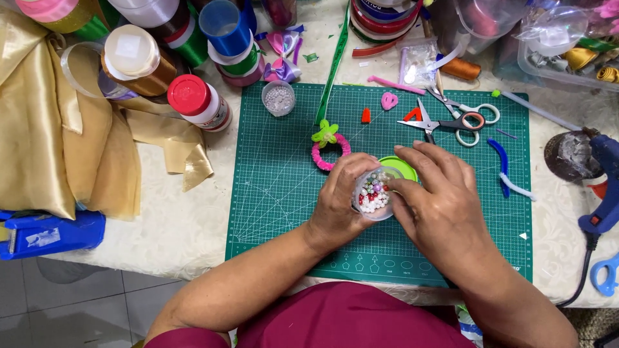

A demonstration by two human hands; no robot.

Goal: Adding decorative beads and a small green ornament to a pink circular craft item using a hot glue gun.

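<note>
My left hand [340, 203] grips a small clear jar of mixed beads [373, 195], mostly white with a few red and coloured ones, tilted toward me over the green cutting mat [284, 193]. My right hand [438, 200] rests against the jar's open mouth, fingertips reaching into the beads. The jar's green lid [401, 166] lies on the mat just behind the jar. A pink pipe-cleaner ring with a green bow [329, 147] lies on the mat just beyond my left hand.
Scissors [451, 119], red and pink scraps, blue and white pipe cleaners [504, 169] lie on the mat. A small glitter jar [278, 98], ribbon spools [138, 61], gold fabric [58, 135], a blue glue gun [605, 193] and clear bins surround it.
</note>
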